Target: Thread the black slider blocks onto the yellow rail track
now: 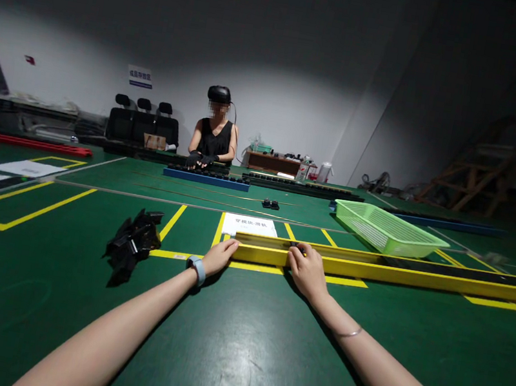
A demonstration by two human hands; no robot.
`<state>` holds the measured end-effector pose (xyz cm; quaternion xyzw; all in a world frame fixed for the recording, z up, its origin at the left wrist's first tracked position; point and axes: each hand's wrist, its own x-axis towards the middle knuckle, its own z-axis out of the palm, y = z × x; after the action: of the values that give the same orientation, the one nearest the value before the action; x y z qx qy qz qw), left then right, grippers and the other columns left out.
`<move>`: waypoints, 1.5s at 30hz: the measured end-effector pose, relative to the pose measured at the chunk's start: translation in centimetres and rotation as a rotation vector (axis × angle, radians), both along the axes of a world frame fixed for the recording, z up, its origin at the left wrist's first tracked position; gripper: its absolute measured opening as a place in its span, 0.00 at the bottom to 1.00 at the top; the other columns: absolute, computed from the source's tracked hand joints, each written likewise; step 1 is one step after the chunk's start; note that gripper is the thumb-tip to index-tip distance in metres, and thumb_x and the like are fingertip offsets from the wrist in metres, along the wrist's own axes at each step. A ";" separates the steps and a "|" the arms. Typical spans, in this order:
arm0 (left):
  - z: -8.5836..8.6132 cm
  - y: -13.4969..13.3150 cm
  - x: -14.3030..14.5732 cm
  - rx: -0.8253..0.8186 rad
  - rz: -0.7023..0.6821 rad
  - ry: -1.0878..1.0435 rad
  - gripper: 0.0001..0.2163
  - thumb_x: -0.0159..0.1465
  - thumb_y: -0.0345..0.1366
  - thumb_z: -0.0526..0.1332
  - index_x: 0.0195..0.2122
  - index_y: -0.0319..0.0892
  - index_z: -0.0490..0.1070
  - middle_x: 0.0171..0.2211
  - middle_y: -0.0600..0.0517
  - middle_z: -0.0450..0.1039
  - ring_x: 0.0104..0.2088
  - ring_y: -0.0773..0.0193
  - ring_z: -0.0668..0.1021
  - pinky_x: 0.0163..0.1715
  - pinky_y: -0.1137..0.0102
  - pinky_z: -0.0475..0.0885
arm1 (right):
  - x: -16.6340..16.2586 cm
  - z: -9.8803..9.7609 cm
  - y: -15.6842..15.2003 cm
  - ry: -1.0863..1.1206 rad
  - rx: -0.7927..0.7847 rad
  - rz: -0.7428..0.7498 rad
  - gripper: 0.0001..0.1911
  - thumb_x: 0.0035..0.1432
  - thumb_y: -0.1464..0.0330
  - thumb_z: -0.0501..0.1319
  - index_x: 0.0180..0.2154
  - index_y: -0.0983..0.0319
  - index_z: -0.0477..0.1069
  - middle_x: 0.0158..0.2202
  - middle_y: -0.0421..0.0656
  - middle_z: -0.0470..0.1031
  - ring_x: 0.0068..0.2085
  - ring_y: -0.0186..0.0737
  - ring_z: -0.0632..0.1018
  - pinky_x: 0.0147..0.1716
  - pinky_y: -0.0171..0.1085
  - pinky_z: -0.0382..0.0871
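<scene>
A long yellow channel rail lies across the green table and runs off to the right. My left hand, with a watch at the wrist, pinches the rail's left end. Farther along, my right hand reaches over the near wall, its fingers closed on a small black part in the channel. My fingers partly hide that part. Left of my left hand lies a crumpled heap of shiny black material. Behind the rail end is a white printed sheet.
A light green plastic basket stands behind the rail at right. Small black pieces and thin rods lie farther back. Across the table a person in a headset handles black parts along a blue rail.
</scene>
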<state>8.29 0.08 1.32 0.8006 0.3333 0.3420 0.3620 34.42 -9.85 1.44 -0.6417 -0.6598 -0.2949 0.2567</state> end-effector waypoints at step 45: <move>0.3 -0.4 -0.1 -0.004 0.029 0.014 0.18 0.64 0.44 0.48 0.44 0.40 0.72 0.43 0.47 0.75 0.45 0.58 0.75 0.46 0.68 0.67 | 0.3 -0.2 0.9 0.047 -0.034 0.085 0.16 0.64 0.64 0.46 0.38 0.59 0.71 0.51 0.45 0.71 0.54 0.43 0.67 0.60 0.50 0.49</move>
<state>8.15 -0.28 1.62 0.7973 0.3478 0.3409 0.3566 34.69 -9.00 1.28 -0.6242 -0.6851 -0.2575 0.2733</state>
